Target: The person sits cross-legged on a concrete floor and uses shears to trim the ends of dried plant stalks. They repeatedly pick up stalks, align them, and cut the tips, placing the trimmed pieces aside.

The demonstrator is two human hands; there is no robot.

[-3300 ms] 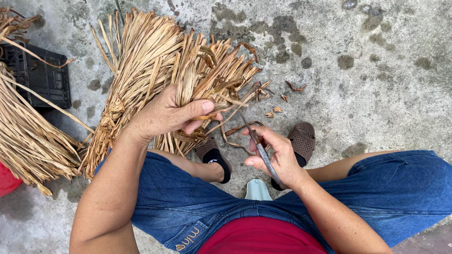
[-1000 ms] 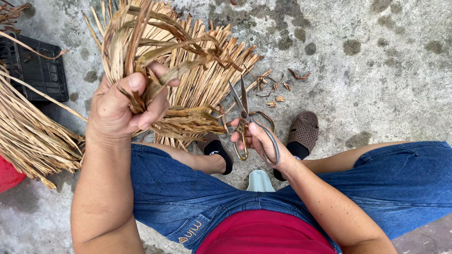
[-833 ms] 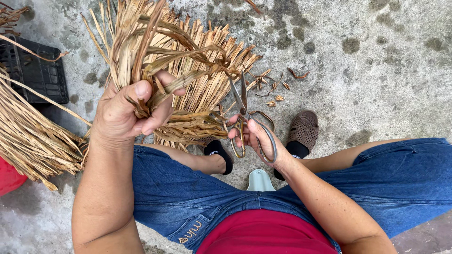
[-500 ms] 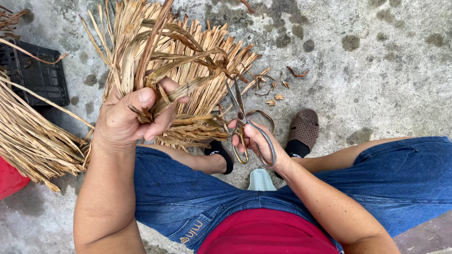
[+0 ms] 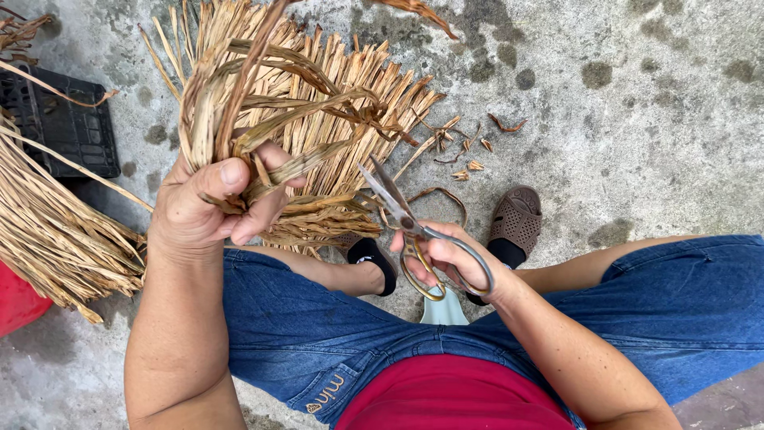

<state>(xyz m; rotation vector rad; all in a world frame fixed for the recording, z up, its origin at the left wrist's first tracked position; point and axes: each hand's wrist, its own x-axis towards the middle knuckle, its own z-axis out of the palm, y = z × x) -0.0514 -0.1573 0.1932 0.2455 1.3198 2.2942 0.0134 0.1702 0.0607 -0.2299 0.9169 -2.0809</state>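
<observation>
My left hand (image 5: 208, 205) grips a bunch of dry tan straw strips (image 5: 263, 103), held up in front of me with the cut ends poking out below my thumb. My right hand (image 5: 446, 259) holds a pair of metal scissors (image 5: 406, 227) by the handles. The blades are slightly apart and point up-left toward the strips, a short way from them. A larger pile of cut straw (image 5: 350, 103) lies on the concrete floor behind the bunch. I sit with knees apart in blue jeans.
A long straw bundle (image 5: 48, 231) lies at the left over a black plastic crate (image 5: 60, 127), with a red object (image 5: 16, 302) at the left edge. Small straw scraps (image 5: 469, 147) litter the concrete. My feet wear a brown slipper (image 5: 517, 219) and a black one (image 5: 370, 259).
My left hand has lifted a bunch of strips off the pile and turned it upright. My right hand has raised the scissors, blades now pointing at the bunch.
</observation>
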